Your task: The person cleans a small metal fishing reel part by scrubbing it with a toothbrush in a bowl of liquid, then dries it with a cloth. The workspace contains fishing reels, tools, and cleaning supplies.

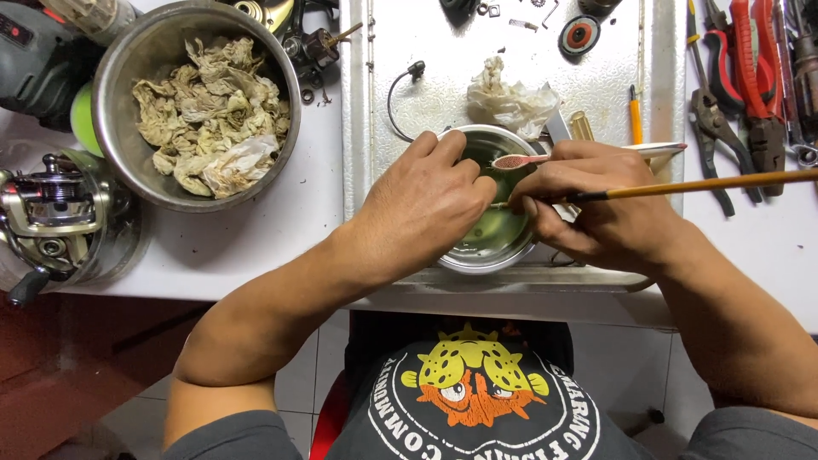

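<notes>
Both hands meet over a small steel bowl (pixel 494 247) of greenish liquid on a metal tray (pixel 400 77). My left hand (pixel 426 200) is curled over the bowl's left rim, fingers pinched together on something too small to see. My right hand (pixel 596 209) grips a thin brush with a long yellow-orange handle (pixel 716 182) that sticks out to the right; its tip points into the bowl, toward my left fingers. A toothbrush with a pink head (pixel 520 160) lies across the bowl's far rim.
A big steel bowl (pixel 119 102) full of soiled paper wipes stands at the back left. A fishing reel (pixel 51 213) rests in a container at the left edge. Pliers and red-handled tools (pixel 741 77) lie at right. A crumpled tissue (pixel 511 98) and small parts sit on the tray.
</notes>
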